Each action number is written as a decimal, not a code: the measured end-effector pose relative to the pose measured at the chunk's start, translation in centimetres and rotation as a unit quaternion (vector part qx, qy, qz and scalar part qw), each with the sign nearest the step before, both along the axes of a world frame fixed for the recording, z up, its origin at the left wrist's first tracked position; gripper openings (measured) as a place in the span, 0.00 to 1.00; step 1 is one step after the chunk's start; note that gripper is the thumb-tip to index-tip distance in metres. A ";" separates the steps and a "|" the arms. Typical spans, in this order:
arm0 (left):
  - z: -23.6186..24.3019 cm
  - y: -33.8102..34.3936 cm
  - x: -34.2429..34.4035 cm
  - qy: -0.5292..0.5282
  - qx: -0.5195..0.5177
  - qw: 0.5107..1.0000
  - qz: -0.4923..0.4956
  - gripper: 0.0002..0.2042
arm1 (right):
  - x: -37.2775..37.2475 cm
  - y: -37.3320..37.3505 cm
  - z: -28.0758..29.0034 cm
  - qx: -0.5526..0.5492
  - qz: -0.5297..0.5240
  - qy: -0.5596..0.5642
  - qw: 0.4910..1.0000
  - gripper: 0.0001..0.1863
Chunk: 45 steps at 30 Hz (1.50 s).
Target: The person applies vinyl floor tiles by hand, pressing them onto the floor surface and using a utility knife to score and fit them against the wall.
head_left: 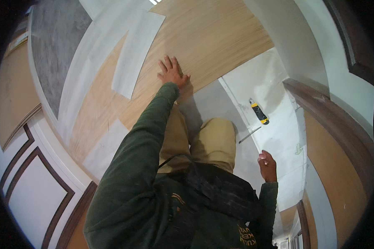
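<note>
My left hand (172, 74) lies flat with its fingers spread on the wood-look floor covering (212, 37), close to its cut edge. To the right, my right hand (268, 166) hovers over or rests on the pale floor, its fingers curled in; a small whitish bit shows at the fingertips, too small to name. Ahead of that hand lies a yellow and black utility knife (259, 113) on the white sheet-like surface (278, 128). A thin dark strip (250, 135) lies between the knife and my knee.
A long whitish strip (139, 54) rests on the wood-look covering. White panels with brown trim (37, 186) and leaning brown boards (16, 91) stand at left. A brown door frame (328, 112) and wall border the right side. My knees are on the grey floor (216, 101).
</note>
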State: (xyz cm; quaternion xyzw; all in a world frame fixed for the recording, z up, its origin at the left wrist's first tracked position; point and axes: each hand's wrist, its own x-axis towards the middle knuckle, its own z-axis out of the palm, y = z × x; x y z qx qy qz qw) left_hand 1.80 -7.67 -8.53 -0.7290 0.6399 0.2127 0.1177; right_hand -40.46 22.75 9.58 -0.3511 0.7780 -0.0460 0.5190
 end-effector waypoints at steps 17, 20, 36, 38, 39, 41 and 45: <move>2.6 -2.8 -3.7 0.050 0.060 0.995 0.070 0.35 | 7.1 -15.5 -5.2 -0.083 -0.025 -0.176 0.981 0.18; 2.1 -4.0 -3.1 0.127 0.120 0.984 0.042 0.27 | 7.6 -14.8 -5.1 -0.080 -0.026 -0.169 0.982 0.18; 15.5 -1.8 4.8 0.418 -0.034 0.902 0.100 0.21 | 12.1 -28.1 4.5 -0.495 0.221 0.087 0.836 0.29; 19.3 -1.0 7.0 0.437 -0.012 0.892 0.117 0.21 | 14.0 -29.5 7.0 -0.531 0.214 0.146 0.807 0.33; 20.7 -0.4 7.9 0.447 -0.011 0.888 0.109 0.20 | 14.6 -29.6 7.5 -0.539 0.149 0.155 0.814 0.34; 23.1 0.8 8.8 0.489 0.001 0.867 0.093 0.19 | 14.8 -29.2 9.7 -0.559 0.078 0.189 0.803 0.38; 29.4 4.3 8.9 0.586 0.060 0.806 0.058 0.16 | 14.1 -26.7 17.3 -0.633 0.168 0.322 0.684 0.37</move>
